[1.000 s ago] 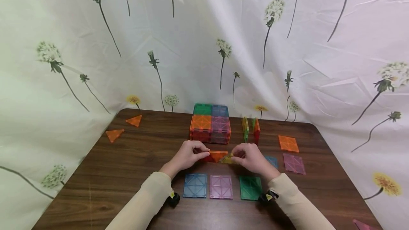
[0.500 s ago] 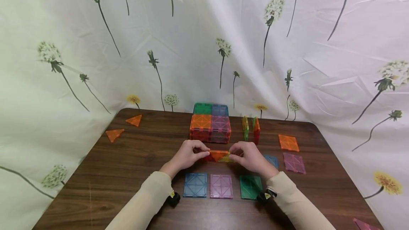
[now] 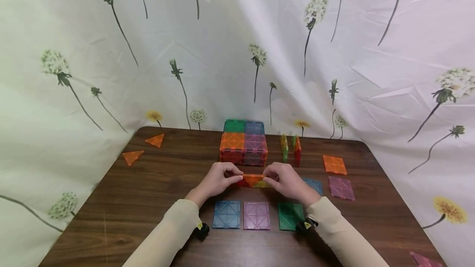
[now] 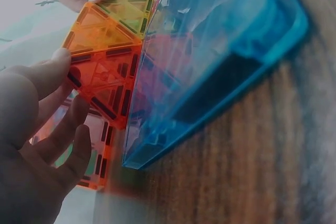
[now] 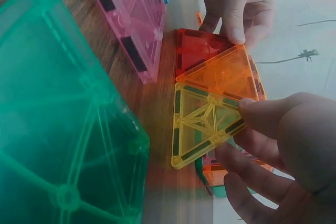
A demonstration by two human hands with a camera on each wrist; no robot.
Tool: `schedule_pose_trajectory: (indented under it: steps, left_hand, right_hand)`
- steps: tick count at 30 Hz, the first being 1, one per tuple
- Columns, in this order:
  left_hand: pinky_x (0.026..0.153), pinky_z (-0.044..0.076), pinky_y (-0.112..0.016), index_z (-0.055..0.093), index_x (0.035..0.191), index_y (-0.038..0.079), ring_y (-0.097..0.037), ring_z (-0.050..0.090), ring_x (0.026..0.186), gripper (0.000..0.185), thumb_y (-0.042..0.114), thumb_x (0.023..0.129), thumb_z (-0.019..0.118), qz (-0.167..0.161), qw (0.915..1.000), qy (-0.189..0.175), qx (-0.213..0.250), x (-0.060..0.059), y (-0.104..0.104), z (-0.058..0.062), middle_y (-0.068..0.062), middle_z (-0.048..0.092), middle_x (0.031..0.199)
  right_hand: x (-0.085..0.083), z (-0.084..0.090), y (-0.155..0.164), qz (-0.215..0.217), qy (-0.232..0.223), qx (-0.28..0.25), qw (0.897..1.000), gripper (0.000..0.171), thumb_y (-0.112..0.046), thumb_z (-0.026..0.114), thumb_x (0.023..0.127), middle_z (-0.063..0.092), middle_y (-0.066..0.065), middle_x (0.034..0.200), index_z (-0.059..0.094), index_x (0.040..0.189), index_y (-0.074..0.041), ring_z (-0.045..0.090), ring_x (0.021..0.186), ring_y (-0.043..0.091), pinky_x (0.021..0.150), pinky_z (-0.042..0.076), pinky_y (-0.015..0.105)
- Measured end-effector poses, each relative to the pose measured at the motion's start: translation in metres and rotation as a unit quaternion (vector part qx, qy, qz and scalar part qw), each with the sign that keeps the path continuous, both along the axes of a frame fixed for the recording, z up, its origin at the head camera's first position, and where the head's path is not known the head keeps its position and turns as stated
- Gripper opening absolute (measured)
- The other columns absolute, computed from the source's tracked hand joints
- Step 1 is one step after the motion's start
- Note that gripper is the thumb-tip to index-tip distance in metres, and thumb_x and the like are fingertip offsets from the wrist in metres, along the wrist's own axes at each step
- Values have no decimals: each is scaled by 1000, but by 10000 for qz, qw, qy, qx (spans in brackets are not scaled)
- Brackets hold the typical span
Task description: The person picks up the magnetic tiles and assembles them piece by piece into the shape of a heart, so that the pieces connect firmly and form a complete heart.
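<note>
Three see-through magnetic tile triangles stand on edge in a row: a red triangle (image 4: 107, 77), an upside-down orange triangle (image 3: 253, 179) and a yellow triangle (image 5: 205, 121). Their sides meet, with the orange one in the middle. My left hand (image 3: 220, 178) pinches the top where red and orange meet. My right hand (image 3: 285, 179) pinches the corner between orange and yellow, its thumb on the near face. In the right wrist view the red and yellow triangles have their lower edges down at the wooden table (image 3: 167, 217).
Behind the hands stands a box built of coloured square tiles (image 3: 243, 143), with upright tiles (image 3: 284, 149) to its right. Blue (image 3: 226, 215), pink (image 3: 257, 216) and green (image 3: 285, 213) squares lie in front. An orange square (image 3: 335, 165) and a purple square (image 3: 341, 188) lie right; loose orange triangles (image 3: 132, 157) lie left.
The yellow triangle, tilted a second ago, has swung upright into line against the orange one. My right hand has shifted slightly left to the orange corner; the left hand has stayed put.
</note>
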State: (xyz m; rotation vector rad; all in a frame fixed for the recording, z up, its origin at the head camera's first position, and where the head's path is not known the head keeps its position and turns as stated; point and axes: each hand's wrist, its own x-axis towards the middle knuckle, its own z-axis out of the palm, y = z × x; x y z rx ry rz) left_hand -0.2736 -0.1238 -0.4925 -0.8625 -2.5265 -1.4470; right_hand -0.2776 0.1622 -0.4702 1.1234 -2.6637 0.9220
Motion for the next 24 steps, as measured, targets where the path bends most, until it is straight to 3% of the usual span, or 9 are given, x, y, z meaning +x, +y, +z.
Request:
schedule_pose_trajectory:
  steps: [9, 14, 18, 24]
  left_hand:
    - [76, 59, -32, 82, 100, 13, -10, 68, 83, 7, 16, 94, 81, -104, 9999, -45, -115, -2, 0, 0, 4, 78, 95]
    - [81, 59, -31, 79, 113, 14, -9, 67, 90, 21, 26, 96, 79, -172, 9988, -328, -320, -1, -4, 4, 7, 76, 100]
    - [81, 58, -31, 75, 122, 11, -13, 66, 89, 32, 31, 98, 78, -127, 9983, -465, -323, 2, -12, 6, 6, 74, 102]
    - [80, 57, -32, 76, 119, 11, -12, 65, 87, 27, 27, 98, 77, 132, 9984, -445, -331, 2, -26, 6, 7, 74, 98]
  right_hand:
    - [-1, 7, -4, 173, 471, 491, 9975, 3, -15, 77, 98, 69, -6, 86, 77, 94, -15, 61, 73, 3, 67, 56, 24]
    - [0, 9, -1, 227, 710, 629, 9952, 5, -17, 78, 97, 69, -7, 85, 77, 92, -16, 61, 73, 2, 69, 57, 24]
    - [2, 12, 7, 297, 965, 330, 9943, 5, -16, 77, 98, 70, -6, 86, 77, 93, -14, 60, 72, 1, 66, 55, 23]
    - [5, 33, 31, 116, 1386, -337, 9897, 6, -16, 77, 98, 70, -5, 87, 78, 96, -11, 61, 72, 3, 63, 56, 24]
